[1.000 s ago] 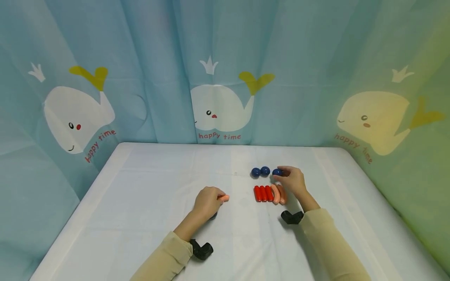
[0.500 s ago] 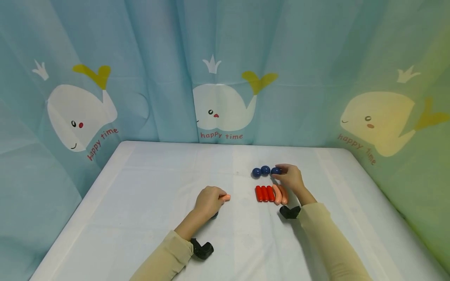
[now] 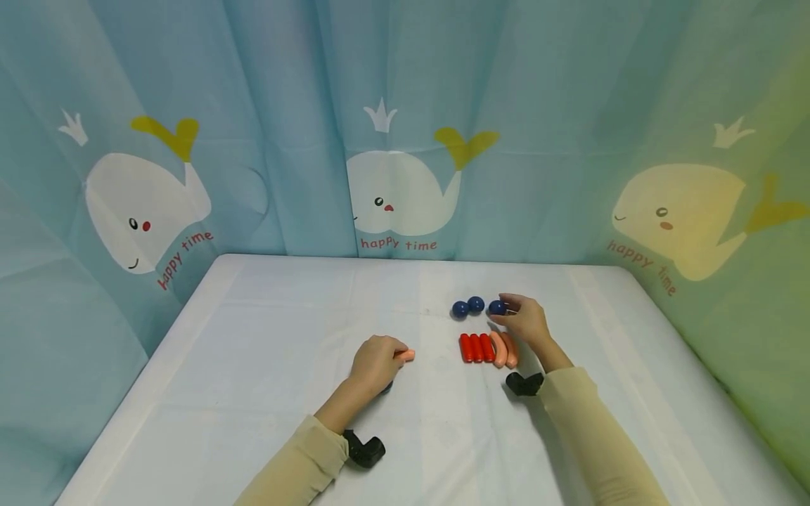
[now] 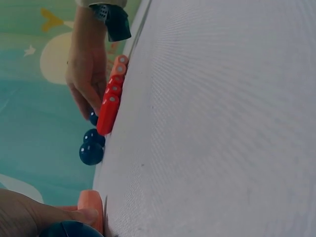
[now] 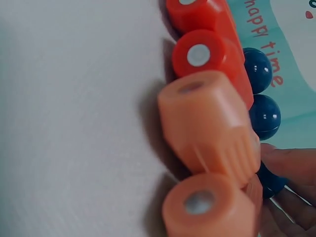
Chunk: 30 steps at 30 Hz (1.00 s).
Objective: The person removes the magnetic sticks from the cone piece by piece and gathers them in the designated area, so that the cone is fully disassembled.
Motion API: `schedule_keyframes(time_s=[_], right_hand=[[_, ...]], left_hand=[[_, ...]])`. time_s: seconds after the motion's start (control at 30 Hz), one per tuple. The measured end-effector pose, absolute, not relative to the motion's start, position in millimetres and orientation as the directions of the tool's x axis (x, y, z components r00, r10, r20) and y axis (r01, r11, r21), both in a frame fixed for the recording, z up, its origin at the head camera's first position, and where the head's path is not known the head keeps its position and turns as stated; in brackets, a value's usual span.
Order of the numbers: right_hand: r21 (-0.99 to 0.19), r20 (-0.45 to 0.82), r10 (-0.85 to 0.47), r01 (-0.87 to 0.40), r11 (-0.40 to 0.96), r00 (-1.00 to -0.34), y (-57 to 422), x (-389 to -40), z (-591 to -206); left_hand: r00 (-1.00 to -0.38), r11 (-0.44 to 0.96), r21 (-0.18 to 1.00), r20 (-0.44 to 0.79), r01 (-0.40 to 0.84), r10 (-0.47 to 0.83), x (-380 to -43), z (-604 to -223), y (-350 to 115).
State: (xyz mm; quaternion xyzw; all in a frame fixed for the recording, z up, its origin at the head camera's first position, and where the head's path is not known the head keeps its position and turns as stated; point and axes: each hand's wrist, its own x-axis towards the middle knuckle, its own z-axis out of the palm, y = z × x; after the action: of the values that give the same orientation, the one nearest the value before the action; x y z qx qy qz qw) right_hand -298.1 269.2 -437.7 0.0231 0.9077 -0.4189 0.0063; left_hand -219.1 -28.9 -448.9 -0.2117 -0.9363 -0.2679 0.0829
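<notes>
My left hand (image 3: 375, 364) pinches an orange toy sausage (image 3: 408, 356) between thumb and fingers, low over the white tabletop. A dark blue ball (image 4: 71, 230) shows under that hand, mostly hidden by it in the head view. Farther back, my right hand (image 3: 525, 321) holds another blue ball (image 3: 497, 308) by thumb and fingertips. Left of it are two more blue balls, a far-left one (image 3: 460, 309) and a middle one (image 3: 476, 304), close together. In front of the balls, several red sausage pieces (image 3: 477, 348) and two orange sausages (image 3: 504, 349) lie side by side.
Black wrist camera mounts stick out beside the left sleeve (image 3: 365, 450) and the right sleeve (image 3: 524, 384). The white table (image 3: 285, 316) ends at a blue curtain (image 3: 291, 176) with whale prints on the back and sides.
The right hand first brought its blue ball leftward, up close to the middle ball; now a small gap shows between them again. The left hand keeps its place with the sausage.
</notes>
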Motion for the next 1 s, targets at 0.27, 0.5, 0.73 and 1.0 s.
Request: schedule_keyframes(time_s=[0.27, 0.5, 0.73, 1.0], right_hand=[[-0.725, 0.075, 0.061, -0.013, 0.689, -0.995, 265.7, -289.1, -434.3], [-0.741, 0.182, -0.012, -0.145, 0.656, -0.983, 244.6, -272.9, -421.6], [-0.76, 0.261, -0.153, -0.3, 0.577, -0.953, 214.6, -258.3, -423.0], [-0.741, 0.233, -0.272, -0.352, 0.572, -0.933, 177.9, -242.1, -430.9]], left_hand=[[-0.943, 0.808, 0.487, 0.192, 0.332, 0.272, -204.8, -434.4, -37.8], [-0.973, 0.847, 0.484, 0.04, 0.219, 0.229, -183.9, -416.4, -50.1], [-0.963, 0.841, 0.481, 0.03, 0.247, 0.266, -181.3, -419.3, -48.6], [-0.936, 0.794, 0.51, 0.069, 0.329, 0.344, -192.5, -427.3, -49.8]])
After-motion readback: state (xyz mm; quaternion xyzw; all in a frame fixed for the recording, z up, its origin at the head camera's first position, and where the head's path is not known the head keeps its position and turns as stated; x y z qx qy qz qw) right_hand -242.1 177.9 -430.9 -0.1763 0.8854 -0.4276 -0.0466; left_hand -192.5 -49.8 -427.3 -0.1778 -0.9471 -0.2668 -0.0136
